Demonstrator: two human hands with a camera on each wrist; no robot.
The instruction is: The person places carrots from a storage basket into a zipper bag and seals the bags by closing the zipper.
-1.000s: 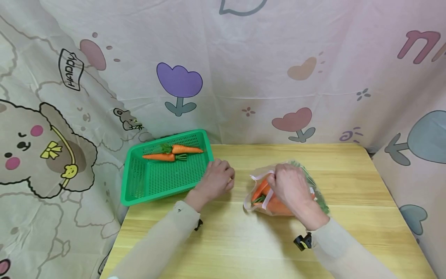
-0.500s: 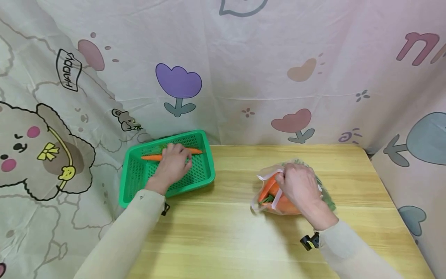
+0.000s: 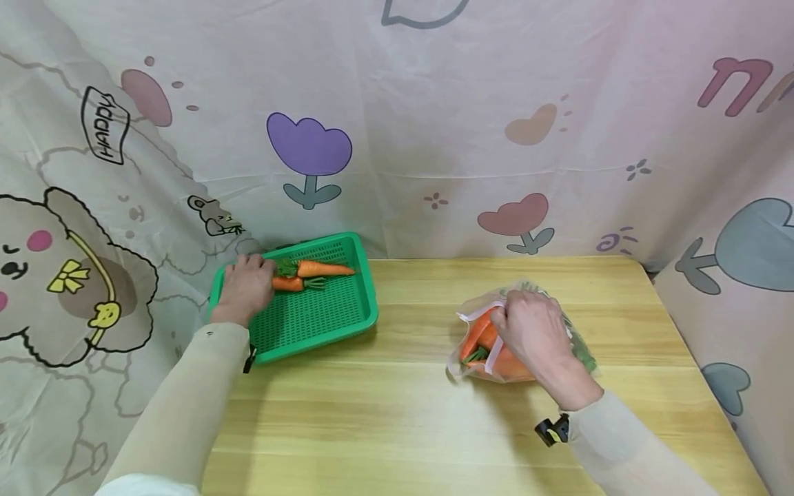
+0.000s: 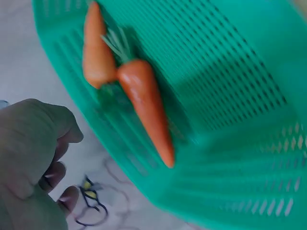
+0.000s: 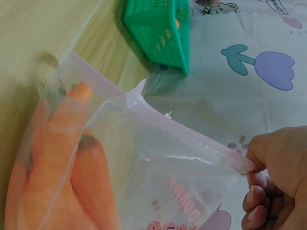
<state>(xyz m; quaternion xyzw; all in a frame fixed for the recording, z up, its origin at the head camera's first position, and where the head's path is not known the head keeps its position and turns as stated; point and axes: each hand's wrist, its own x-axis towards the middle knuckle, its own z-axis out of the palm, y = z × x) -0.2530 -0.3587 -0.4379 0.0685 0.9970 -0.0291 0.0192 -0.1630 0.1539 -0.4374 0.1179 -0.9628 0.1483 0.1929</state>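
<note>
Two orange carrots with green tops, the upper one (image 3: 325,269) and the lower one (image 3: 287,284), lie in a green plastic basket (image 3: 316,317) at the left. My left hand (image 3: 246,286) is over the basket's left end, close to the carrots. In the left wrist view its fingers are loosely bent, with nothing between them, apart from the nearer carrot (image 4: 146,105). My right hand (image 5: 283,172) pinches the pink-edged rim of a clear zip bag (image 5: 192,136) on the table. Several carrots (image 5: 57,139) fill the bag's near part, seen through the plastic.
A wooden table (image 3: 372,427) carries basket and bag, with a gap between them. A printed cloth (image 3: 409,138) hangs behind the table and along both sides. The basket's rim (image 3: 371,282) stands raised around the carrots.
My left hand has moved leftward from the table beside the basket, across the carrots, to the basket's left end. My right hand keeps hold of the bag, which shifted slightly right earlier.
</note>
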